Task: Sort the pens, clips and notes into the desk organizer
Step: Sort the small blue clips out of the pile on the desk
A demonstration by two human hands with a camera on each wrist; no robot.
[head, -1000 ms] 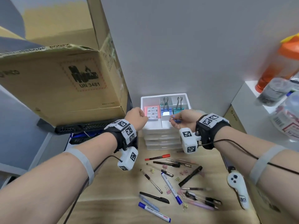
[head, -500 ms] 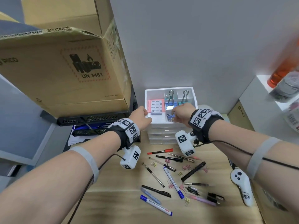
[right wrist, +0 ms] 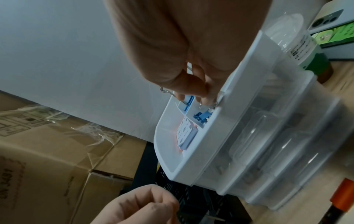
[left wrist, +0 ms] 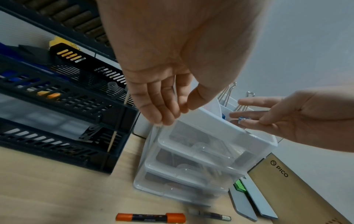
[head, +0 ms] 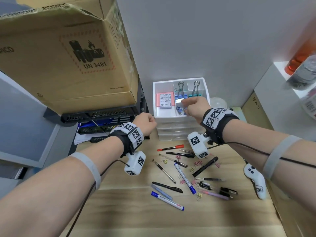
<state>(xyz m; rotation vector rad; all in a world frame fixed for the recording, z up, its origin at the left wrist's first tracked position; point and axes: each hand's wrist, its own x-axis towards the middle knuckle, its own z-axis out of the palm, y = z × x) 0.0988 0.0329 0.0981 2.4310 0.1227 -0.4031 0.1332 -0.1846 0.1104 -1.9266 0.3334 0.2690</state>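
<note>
At the far left, a cardboard box [head: 65, 53] sits on black trays [head: 102, 115]. Next comes the left hand [head: 145, 122], just off the organizer's near left corner. Its fingers [left wrist: 162, 109] are pressed together and loosely curled, holding nothing; the tips look to touch the organizer's [head: 171, 118] edge, though I cannot tell for sure.

In the organizer's top tray, the notes [head: 165, 101] lie in the left compartment. Two big clips [head: 180, 93] stand upright in the back ones. The right hand [head: 195, 106] hangs over the middle front compartment, where small blue clips [head: 179, 110] already lie. Its fingertips [right wrist: 203, 97] point down together at a wire handle; whether they pinch it or merely touch it, I cannot tell.

On the desk nearer the person, the pens [head: 184, 178] and small clips [head: 198, 164] lie scattered, unsorted. A white controller [head: 256, 182] lies at the right.

Risks, as I judge them: a clip let go from above may bounce into the neighbouring compartment, and a careless right wrist could knock the upright clips over.
</note>
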